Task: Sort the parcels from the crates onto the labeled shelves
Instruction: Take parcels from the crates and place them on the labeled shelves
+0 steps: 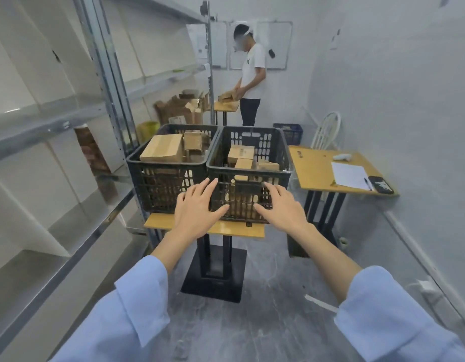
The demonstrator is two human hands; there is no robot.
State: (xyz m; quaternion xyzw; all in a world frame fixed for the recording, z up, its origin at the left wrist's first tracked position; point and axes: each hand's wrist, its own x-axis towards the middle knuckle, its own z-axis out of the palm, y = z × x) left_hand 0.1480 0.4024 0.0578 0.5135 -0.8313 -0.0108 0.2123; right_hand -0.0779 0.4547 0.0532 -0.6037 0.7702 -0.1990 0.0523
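Observation:
Two black plastic crates stand side by side on a small wooden table [234,229]. The left crate [158,184] holds a large cardboard parcel [163,150] and smaller boxes. Several small cardboard parcels [240,154] lie in the right crate [278,176]. My left hand [198,209] and my right hand [281,206] are stretched out with straight, spread fingers in front of the right crate's near wall, holding nothing. Grey metal shelves [61,121] run along the left side.
A second wooden table [315,173] at the right carries paper, a pen and a phone. A person in a white shirt [252,74] handles boxes at a far table. A white chair, a blue crate and piled cardboard stand at the back. Grey floor lies below me.

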